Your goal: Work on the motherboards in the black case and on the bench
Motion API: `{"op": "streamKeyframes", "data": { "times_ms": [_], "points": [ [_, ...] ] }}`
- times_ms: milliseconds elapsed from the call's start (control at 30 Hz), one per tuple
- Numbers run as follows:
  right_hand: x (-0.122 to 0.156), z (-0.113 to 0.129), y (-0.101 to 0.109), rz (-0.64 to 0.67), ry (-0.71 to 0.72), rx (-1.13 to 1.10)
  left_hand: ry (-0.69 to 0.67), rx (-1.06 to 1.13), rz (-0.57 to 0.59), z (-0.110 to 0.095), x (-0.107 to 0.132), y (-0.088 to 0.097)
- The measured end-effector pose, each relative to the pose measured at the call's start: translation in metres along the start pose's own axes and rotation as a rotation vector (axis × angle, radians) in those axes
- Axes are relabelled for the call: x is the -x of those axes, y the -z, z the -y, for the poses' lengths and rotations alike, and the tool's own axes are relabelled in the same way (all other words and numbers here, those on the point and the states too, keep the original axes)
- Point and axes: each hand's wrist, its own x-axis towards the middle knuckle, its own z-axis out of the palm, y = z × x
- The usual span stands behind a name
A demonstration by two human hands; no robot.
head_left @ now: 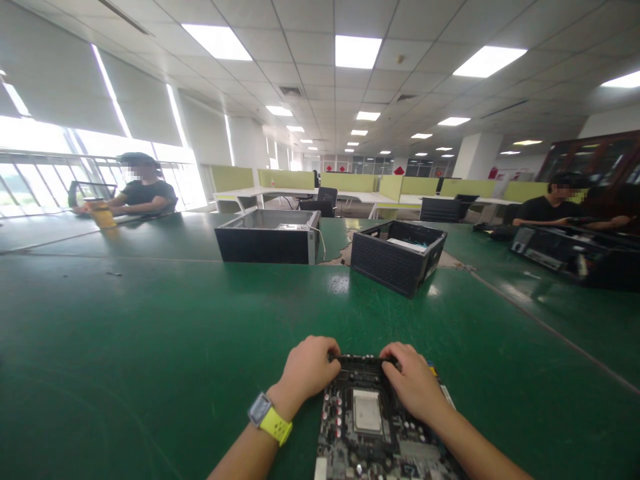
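A black computer motherboard (373,427) lies flat on the green table (150,347) at the bottom centre, with a silver processor in its middle. My left hand (310,367), with a yellow-strapped watch on the wrist, rests on the board's far left edge with fingers curled. My right hand (413,380) rests on the far right part of the board, fingers curled down. Both hands press on a thin dark strip (361,361) along the board's far edge; I cannot make out what it is.
Two open black computer cases (267,243) (397,257) stand further back on the table. A third open case (570,253) lies at the right. One person sits at the far left behind a yellow object (103,215), another at the far right.
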Motion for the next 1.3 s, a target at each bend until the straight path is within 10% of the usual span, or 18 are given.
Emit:
{"op": "streamKeyframes", "data": {
  "times_ms": [1300],
  "points": [
    [-0.0016, -0.0055, -0.0039, -0.016, 0.032, -0.007, -0.052, 0.028, 0.01, -0.0012, -0.0018, 0.0021]
  ]
}}
